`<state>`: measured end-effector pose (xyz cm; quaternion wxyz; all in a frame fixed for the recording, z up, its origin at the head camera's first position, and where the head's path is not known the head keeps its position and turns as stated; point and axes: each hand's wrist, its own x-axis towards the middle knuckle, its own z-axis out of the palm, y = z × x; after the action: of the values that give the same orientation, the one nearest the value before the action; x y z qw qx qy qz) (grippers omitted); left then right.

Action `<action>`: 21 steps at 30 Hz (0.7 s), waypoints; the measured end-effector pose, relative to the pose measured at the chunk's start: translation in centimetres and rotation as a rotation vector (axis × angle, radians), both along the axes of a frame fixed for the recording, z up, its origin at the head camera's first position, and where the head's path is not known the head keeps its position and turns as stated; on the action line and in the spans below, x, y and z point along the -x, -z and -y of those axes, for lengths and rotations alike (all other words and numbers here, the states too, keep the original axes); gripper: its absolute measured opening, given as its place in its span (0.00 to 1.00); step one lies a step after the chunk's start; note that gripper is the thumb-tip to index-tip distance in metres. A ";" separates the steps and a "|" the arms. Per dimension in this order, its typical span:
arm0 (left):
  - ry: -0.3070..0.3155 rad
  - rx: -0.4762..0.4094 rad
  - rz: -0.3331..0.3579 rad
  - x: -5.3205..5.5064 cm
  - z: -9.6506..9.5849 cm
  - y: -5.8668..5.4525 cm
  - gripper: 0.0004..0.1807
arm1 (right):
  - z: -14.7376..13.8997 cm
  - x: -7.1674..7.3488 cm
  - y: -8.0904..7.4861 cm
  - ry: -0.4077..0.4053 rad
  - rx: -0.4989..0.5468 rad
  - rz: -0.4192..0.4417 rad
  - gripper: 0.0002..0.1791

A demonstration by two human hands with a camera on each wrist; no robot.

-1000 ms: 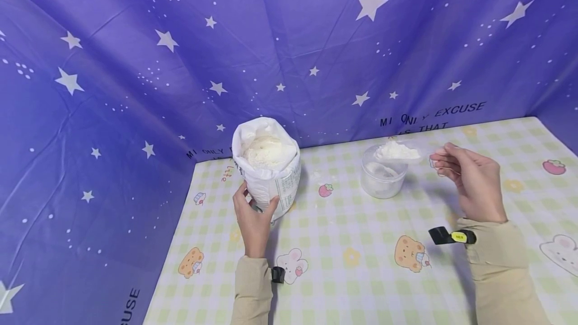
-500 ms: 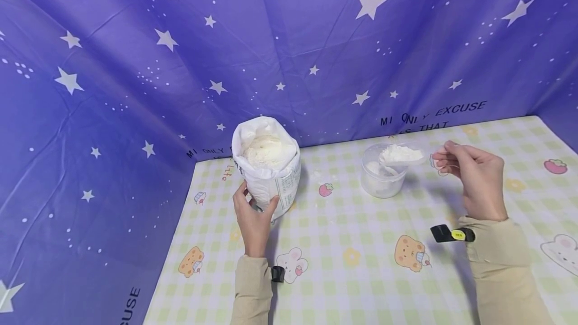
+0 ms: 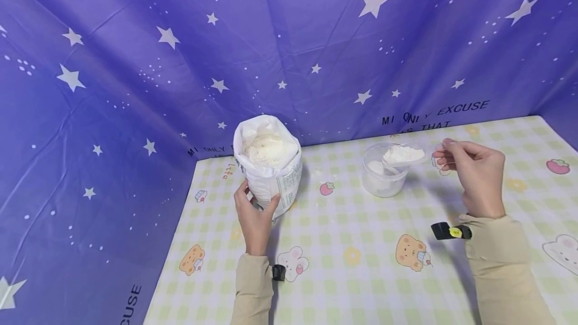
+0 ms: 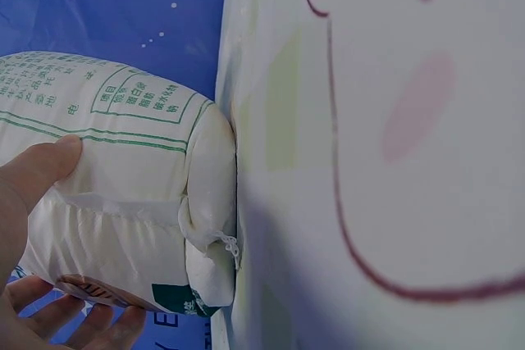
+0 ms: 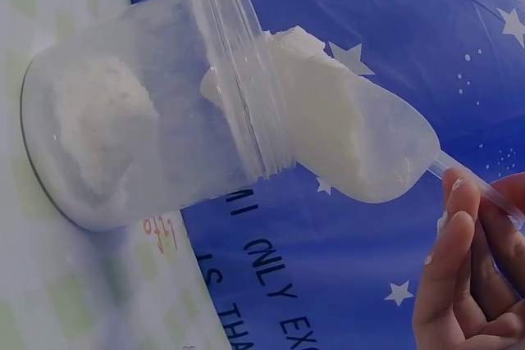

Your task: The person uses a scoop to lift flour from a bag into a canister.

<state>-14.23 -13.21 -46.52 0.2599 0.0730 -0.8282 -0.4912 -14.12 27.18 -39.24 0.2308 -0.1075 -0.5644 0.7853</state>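
Note:
My left hand point(image 3: 255, 222) grips the lower side of an open white bag of flour point(image 3: 275, 184), thumb on the front and fingers round the other side. Green print and a tied thread at its base show on the bag point(image 4: 123, 170) in the left wrist view. Between thumb and fingers, my right hand point(image 3: 480, 177) pinches the thin handle of a clear plastic scoop point(image 5: 402, 153). A heap of white flour point(image 3: 403, 155) fills the scoop, whose front end is at the mouth of a clear round jar point(image 3: 381, 184). Inside the jar lies some flour point(image 5: 102, 125).
A checked tablecloth point(image 3: 338, 285) with cartoon prints covers the table. Behind and to the left hangs a purple-blue star curtain point(image 3: 253, 39), close behind the bag and jar. Traces of powder lie on the cloth between bag and jar.
My right hand and the loaded scoop have shifted slightly right, with the scoop still at the jar's mouth. My left hand keeps its hold on the bag.

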 end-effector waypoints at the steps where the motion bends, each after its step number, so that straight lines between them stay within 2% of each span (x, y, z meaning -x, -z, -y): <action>1: 0.001 -0.001 -0.001 0.0 0.0 0.0 0.46 | 0.0 0.0 -0.1 0.004 -0.008 -0.003 0.06; 8: -0.005 -0.001 -0.002 0.0 0.0 0.0 0.45 | 0.4 0.1 -0.5 0.019 -0.080 0.001 0.04; 14: -0.004 -0.002 -0.001 0.0 0.0 -0.1 0.45 | 0.7 0.4 -1.0 0.027 -0.224 0.038 0.07; 21: -0.001 -0.004 0.001 -0.1 0.0 -0.1 0.45 | 0.8 0.8 -1.5 0.082 -0.421 0.094 0.10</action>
<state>-14.15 -13.24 -46.41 0.2596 0.0743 -0.8274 -0.4925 -14.97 26.35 -37.70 0.2533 -0.1160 -0.7213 0.6341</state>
